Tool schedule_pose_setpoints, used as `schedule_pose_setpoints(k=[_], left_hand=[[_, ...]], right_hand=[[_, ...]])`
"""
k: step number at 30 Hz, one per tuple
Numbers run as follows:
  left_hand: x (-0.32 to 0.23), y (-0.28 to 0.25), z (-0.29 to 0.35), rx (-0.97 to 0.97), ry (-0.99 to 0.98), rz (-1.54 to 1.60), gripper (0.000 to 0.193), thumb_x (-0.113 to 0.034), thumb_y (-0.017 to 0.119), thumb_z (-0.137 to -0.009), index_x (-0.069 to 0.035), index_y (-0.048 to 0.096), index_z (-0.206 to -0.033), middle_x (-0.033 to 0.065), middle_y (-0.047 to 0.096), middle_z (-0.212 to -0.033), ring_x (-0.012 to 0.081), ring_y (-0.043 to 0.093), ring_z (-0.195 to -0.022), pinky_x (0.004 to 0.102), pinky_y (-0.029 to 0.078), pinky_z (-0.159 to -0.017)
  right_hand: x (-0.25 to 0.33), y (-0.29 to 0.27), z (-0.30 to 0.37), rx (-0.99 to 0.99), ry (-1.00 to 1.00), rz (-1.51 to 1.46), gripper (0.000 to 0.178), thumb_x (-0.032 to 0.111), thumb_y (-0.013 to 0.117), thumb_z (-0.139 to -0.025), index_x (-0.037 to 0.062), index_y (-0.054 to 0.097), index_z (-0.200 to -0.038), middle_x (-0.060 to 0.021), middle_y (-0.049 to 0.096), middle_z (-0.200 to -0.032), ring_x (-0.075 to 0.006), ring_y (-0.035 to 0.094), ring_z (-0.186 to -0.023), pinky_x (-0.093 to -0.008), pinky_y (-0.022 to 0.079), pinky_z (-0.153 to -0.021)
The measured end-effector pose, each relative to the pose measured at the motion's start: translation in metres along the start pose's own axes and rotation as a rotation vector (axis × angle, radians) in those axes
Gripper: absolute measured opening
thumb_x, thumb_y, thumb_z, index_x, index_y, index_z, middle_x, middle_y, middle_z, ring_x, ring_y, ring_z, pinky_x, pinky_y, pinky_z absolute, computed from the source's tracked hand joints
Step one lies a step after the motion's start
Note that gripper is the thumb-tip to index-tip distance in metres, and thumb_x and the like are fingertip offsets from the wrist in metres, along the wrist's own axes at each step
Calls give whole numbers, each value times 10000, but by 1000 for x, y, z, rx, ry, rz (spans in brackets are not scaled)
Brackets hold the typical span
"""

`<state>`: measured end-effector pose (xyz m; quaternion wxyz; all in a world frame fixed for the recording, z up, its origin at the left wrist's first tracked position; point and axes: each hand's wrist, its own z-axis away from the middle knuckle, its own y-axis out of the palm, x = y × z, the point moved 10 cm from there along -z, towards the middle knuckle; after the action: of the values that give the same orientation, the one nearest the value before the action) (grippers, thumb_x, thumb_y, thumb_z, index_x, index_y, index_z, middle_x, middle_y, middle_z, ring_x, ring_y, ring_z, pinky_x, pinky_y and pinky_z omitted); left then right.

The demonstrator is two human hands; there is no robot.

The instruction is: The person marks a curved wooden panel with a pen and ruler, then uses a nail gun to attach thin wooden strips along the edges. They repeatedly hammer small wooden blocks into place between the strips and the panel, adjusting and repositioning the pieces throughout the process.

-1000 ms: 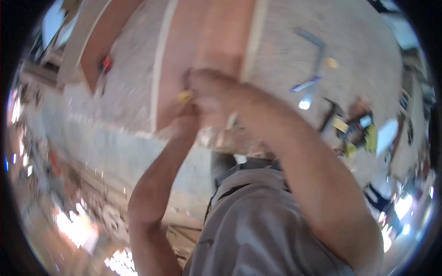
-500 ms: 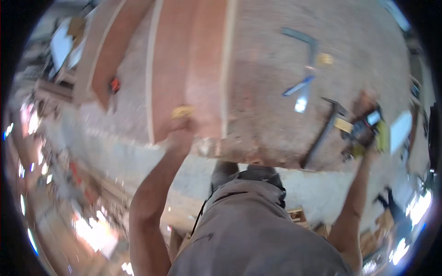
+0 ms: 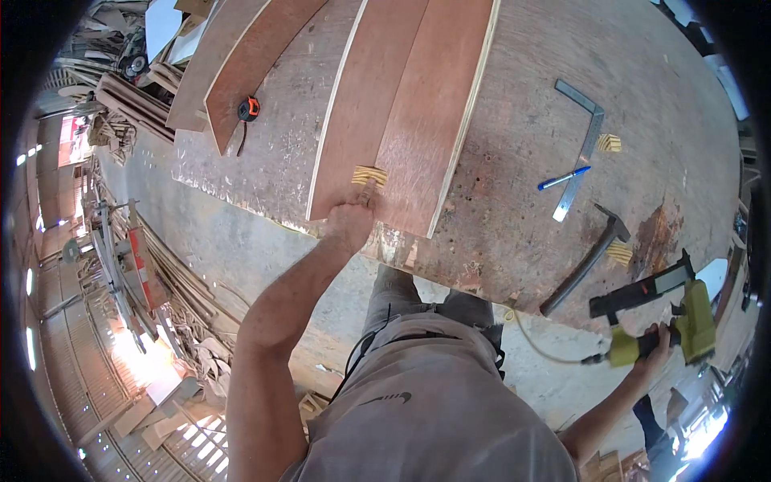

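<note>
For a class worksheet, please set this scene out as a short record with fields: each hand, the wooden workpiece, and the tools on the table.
Left hand: a finger touching a small striped wood block
Workpiece: long reddish-brown wooden piece with pale edges, the block on its near end
Right hand: gripping a green and black nail gun
Table, left: tape measure
Table, right: metal square, blue pen across it, hammer

1 head-worn fisheye looks down on the workbench (image 3: 522,136).
</note>
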<state>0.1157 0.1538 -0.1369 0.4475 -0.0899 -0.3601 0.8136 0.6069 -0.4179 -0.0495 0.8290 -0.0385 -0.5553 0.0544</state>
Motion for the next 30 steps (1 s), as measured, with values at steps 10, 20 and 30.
schedule_pose_setpoints(k=[10,20,30], left_hand=[[-7,-17,-5,-149,124,103,483,-123,454,-900,-20,454,-1372,94,233,-1590,322,421,-1343,458,469,-1002],[-9,-2,-14,-317,207,247,358,-144,489,-891,31,619,-1175,189,340,-1523,340,395,-1355,477,408,-1046],[-6,-4,-9,-264,286,425,273,-114,552,-877,13,674,-1085,223,630,-1188,308,668,-1037,414,575,-806]], right_hand=[[-2,314,287,733,92,323,379,22,794,-709,59,634,-1051,-8,630,-867,-127,597,-756,-278,488,-665],[-90,460,344,1017,192,682,267,62,672,-839,-1,644,-1097,-50,678,-906,-124,637,-692,-267,516,-648],[-111,488,345,1041,182,433,303,59,644,-852,20,628,-1152,-44,666,-877,-114,633,-683,-250,507,-595]])
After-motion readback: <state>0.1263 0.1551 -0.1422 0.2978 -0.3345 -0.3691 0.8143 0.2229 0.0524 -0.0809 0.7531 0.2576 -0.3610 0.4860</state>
